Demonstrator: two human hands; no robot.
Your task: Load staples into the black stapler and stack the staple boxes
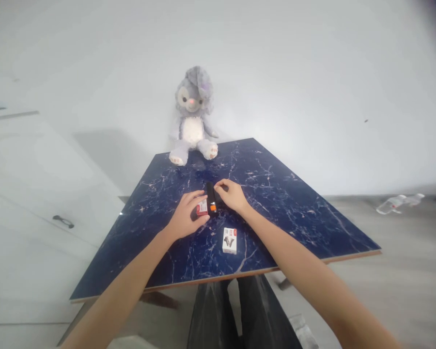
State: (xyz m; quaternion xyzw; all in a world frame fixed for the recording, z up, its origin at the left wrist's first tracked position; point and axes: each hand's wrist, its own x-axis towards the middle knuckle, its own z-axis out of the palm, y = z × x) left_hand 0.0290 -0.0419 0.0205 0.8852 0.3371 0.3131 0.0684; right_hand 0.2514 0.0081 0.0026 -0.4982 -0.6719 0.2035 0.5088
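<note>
A long black object with an orange patch (212, 199) lies on the dark blue table between my hands; it looks like a stapler, though its details are blurred. Against its left side sits a small red-and-white box (202, 208), framed by the spread thumb and fingers of my left hand (183, 215). Those fingertips reach the black object's edge. My right hand (230, 195) has its fingers curled into a pinch at the object's upper right side; what they hold, if anything, is hidden. Nearer to me lies a white box with a printed picture (229, 241).
A grey plush toy (193, 114) sits at the table's far edge, against the white wall. The marbled blue table (290, 218) narrows towards the back. A door handle (63, 221) shows at left. Clear plastic items (399, 203) lie on the floor at right.
</note>
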